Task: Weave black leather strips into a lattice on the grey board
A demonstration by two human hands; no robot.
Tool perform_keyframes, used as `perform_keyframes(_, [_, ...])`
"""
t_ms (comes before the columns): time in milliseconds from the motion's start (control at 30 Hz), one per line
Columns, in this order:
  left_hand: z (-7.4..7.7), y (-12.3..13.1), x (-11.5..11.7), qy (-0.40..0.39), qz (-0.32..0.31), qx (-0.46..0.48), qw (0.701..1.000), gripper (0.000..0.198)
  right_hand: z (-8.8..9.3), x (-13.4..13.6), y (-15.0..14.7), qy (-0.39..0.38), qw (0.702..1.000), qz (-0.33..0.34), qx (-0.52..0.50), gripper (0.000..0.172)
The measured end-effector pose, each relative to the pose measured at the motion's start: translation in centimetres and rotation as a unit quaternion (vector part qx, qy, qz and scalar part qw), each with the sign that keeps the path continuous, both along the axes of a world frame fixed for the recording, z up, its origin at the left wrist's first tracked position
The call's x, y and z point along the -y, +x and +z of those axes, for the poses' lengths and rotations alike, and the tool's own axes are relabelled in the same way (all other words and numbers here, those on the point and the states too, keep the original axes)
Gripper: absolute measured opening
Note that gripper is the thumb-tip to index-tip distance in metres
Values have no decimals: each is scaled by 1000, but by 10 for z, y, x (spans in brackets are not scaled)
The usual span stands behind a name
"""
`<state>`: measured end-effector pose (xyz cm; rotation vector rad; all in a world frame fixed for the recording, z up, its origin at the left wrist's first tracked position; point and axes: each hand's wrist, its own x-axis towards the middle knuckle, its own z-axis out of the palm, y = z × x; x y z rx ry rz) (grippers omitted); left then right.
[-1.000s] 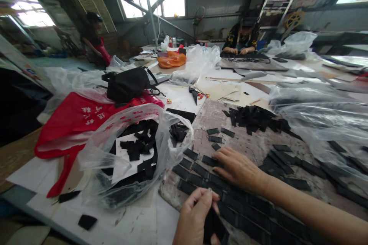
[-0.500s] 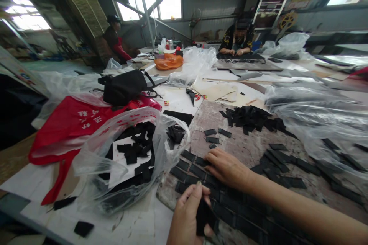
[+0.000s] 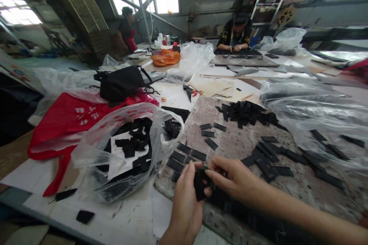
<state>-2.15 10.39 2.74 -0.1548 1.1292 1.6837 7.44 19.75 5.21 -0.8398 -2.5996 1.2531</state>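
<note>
My left hand (image 3: pixel 186 199) is closed around a small stack of black fabric pieces (image 3: pixel 200 184), held up over the board near its front left corner. My right hand (image 3: pixel 232 180) has come against it, thumb and finger pinching the upper right edge of the black fabric. Its other fingers are curled and partly hidden. Black rectangular pieces (image 3: pixel 199 155) lie in rows on the stained board (image 3: pixel 198 122), just beyond both hands. More of the laid pieces sit in shadow under my right forearm.
A clear plastic bag (image 3: pixel 94 160) with black scraps stands left of the board, beside a red bag (image 3: pixel 66 122) and black bag (image 3: pixel 120 84). Black strips (image 3: pixel 247 111) are heaped at the board's far side. Plastic-wrapped material (image 3: pixel 310 111) lies right. A co-worker (image 3: pixel 234 36) sits across the table.
My right hand has drawn back from the laid pieces to the fabric in my left hand. My left hand has risen slightly. At the far left, another person has shifted rightward.
</note>
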Motion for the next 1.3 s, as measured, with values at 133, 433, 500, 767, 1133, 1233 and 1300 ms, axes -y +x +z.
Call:
perform_keyframes(133, [0,1,3,-23,-2,9,1000,21,-16,-27,10,94,993,-58,-45,24])
perform_keyframes(433, [-3,0,13,-11,-53,42,998,20,-57,-54,14,21,992,-91,88,32])
perform_keyframes(500, [-6,1,13,-8,-55,48,997,20,-58,-54,11,24,989,-96,108,32])
perform_keyframes(767, [-10,2,14,-11,-62,58,996,27,-38,-41,8,231,951,-30,202,23])
perform_keyframes(1133, [-12,1,17,0,-82,78,994,41,-44,-38,-14,282,953,49,97,11])
perform_keyframes(1233, [-14,-2,19,1,-84,76,994,42,-44,-36,-17,279,954,57,96,8])
perform_keyframes(1300, [-16,-3,20,0,-84,74,994,43,-44,-35,-18,274,955,60,99,8])
